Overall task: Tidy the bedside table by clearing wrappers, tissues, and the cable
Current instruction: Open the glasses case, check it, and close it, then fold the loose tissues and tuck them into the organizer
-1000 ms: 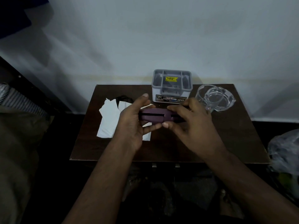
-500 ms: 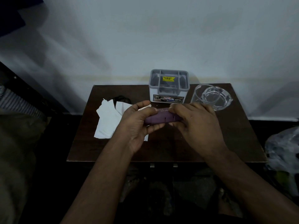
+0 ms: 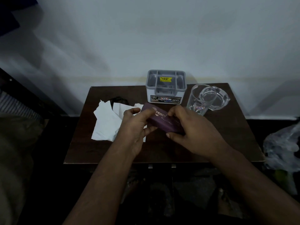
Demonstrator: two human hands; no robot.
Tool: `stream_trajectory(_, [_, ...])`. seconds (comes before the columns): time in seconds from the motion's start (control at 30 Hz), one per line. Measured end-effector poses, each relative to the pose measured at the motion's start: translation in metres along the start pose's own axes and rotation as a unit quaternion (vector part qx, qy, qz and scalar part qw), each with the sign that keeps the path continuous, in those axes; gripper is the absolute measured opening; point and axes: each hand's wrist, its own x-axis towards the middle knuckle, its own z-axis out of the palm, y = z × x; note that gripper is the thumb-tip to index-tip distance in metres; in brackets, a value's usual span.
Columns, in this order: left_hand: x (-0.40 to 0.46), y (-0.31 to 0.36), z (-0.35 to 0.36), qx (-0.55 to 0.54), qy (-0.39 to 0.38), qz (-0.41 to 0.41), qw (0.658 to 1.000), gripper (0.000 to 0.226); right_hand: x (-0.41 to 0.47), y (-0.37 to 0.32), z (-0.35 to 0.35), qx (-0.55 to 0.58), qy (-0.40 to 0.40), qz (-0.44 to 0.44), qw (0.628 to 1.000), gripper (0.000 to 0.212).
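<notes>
Holding a purple box (image 3: 159, 120) above the middle of the dark wooden bedside table (image 3: 227, 143), both hands meet over the near half of the top. The left hand (image 3: 135, 127) has its fingers curled round the box's left end, thumb across the lettered top face. The right hand (image 3: 193, 129) grips the right end, fingers curved over the top and thumb tucked along the near edge. The box lies tilted, its left end farther away than its right, with gold lettering partly hidden by the fingers.

Just left of the hands, a loose pile of white tissues (image 3: 107, 122) lies flat on the table, partly under the left hand. At the far edge of that pile a black cable (image 3: 118, 100) shows as a small dark loop, mostly covered by the tissues.

Farther back, near the wall, stands a grey plastic organiser (image 3: 165, 95) with several compartments and a yellow price sticker inside. To its right a clear drinking glass (image 3: 200, 101) stands upright, and just behind and right of it sits a glass ashtray (image 3: 219, 99); whether the 2 touch cannot be told.

Off the table's right edge lies a crumpled plastic bag (image 3: 282, 148).
</notes>
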Motion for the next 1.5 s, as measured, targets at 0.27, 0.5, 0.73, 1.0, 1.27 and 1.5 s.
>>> stream_trajectory(0.27, [-0.003,-0.014,0.02,0.187,-0.042,0.011,0.981,0.008,-0.004,-0.004,0.017,-0.017,-0.024,0.161,0.986,0.071])
stream_trajectory(0.5, [-0.005,-0.017,0.027,0.202,-0.045,0.021,0.978,0.013,-0.003,-0.013,0.028,-0.036,-0.056,0.203,0.977,0.082])
stream_trajectory(0.73, [-0.002,-0.015,0.025,0.206,-0.009,0.073,0.976,0.031,-0.001,-0.017,0.012,-0.058,0.017,0.164,0.985,0.051])
stream_trajectory(1.0, [-0.002,-0.012,0.013,0.19,0.029,0.12,0.974,0.029,0.003,-0.038,0.007,-0.025,0.056,0.108,0.992,0.033])
stream_trajectory(1.27, [-0.007,-0.004,-0.019,0.195,0.114,0.14,0.964,0.022,0.013,-0.067,0.018,0.01,0.043,0.074,0.996,0.029])
stream_trajectory(1.5, [-0.005,0.01,-0.066,0.243,0.209,0.173,0.931,0.036,0.036,-0.09,0.048,0.038,-0.012,0.058,0.998,0.038])
